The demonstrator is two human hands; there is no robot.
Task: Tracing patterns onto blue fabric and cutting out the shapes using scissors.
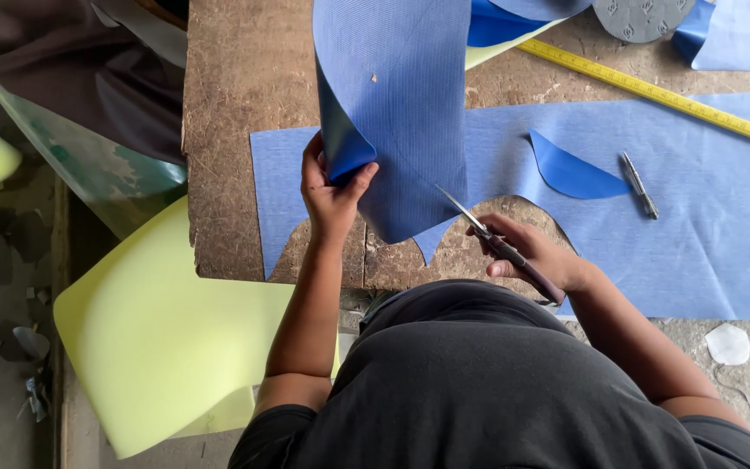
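Blue ribbed sheet material (401, 113) is what both hands are busy with: a curled piece is lifted off the desk (245, 87), its lower edge hanging just above the near edge. The left hand (330, 195) is clamped on a folded corner of it, thumb over the fold. The right hand (536, 254) is closed round the dark handles of a pair of scissors (496, 243), whose blades are parted with the tips at the piece's lower right edge.

Judging by what lies around, the cutting looks well along but not finished. The large blue sheet (696, 226) spread flat on the desk already has rounded scallops cut from its near edge, and a small curved blue offcut (570, 174) rests on it beside a pen (640, 184). Most of that sheet to the right is uncut.

Farther out, a yellow measuring tape (653, 91) runs diagonally across the desk, a grey patterned sole (640, 17) sits at the far edge, and a pale yellow foam sheet (158, 347) leans below the desk on the left.
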